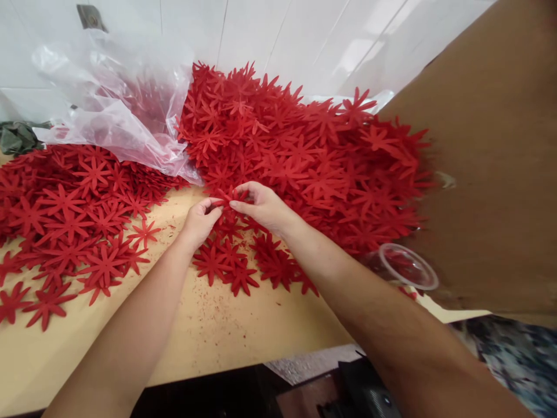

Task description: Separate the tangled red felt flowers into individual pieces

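Between my two hands, a small red flower-shaped piece (226, 198) is held just above the table. My left hand (203, 217) pinches its left side with thumb and forefinger. On the right side, my right hand (256, 204) grips it between thumb and fingertips. Behind and to the right rises a large heap of red flower pieces (304, 157). Just below my hands, a few loose flowers (226, 261) lie flat on the tan table (226, 325).
A second pile of red flowers (65, 220) covers the table's left side. Clear plastic bags (126, 116) lean against the white wall (278, 35). At the right are a clear plastic cup (409, 266) and a brown cardboard panel (491, 162). Reddish crumbs dot the table.
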{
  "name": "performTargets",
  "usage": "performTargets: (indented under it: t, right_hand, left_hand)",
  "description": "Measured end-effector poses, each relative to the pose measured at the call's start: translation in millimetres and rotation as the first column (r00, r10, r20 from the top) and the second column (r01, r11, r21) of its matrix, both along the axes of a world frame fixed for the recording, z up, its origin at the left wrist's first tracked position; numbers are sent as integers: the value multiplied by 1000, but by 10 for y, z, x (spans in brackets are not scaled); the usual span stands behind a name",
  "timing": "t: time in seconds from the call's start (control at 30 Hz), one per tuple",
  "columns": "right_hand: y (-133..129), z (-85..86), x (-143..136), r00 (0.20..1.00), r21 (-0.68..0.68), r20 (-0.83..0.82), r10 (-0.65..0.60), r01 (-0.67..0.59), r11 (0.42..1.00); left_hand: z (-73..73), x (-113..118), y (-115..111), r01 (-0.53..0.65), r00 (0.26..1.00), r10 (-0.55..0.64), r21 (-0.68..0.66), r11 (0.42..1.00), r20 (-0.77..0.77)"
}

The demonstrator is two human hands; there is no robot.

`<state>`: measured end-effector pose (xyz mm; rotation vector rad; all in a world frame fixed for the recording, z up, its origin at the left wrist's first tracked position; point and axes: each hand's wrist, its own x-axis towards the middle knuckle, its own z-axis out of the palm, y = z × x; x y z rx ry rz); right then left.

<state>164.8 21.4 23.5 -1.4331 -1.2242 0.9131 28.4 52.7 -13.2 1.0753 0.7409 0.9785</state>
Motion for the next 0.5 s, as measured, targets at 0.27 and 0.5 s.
performTargets:
  t: [0.27, 0.5]
  right_hand:
    - [35, -8, -13, 996, -8, 87, 30, -30, 1000]
    - [40, 71, 112, 982, 119, 143, -125, 108, 987]
  left_hand:
    - [6, -20, -4, 64, 998, -63, 30, 997, -18]
    - [5, -19, -8, 20, 1000, -20, -4, 1000, -8]
